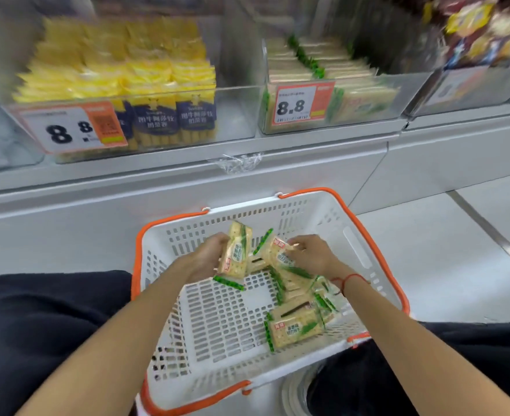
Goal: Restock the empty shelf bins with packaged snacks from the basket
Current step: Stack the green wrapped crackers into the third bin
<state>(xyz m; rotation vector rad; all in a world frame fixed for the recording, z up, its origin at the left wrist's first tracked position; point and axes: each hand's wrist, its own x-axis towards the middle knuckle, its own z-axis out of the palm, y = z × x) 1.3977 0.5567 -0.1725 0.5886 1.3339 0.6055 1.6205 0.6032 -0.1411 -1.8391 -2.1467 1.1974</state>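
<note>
Left hand [208, 256] grips an upright cracker pack [237, 250], right hand [311, 253] pinches another pack [277, 253], both over the basket [359, 253]; probably light, crinkly, slippery, breakable: hold by the flat sides.

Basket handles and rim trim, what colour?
Orange, on the white perforated plastic basket; seen in the head view.

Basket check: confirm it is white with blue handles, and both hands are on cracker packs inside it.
Wrong on one point: the basket handles are orange, not blue, as the head view shows. It is white, and the left hand and right hand are both on cracker packs.
</note>
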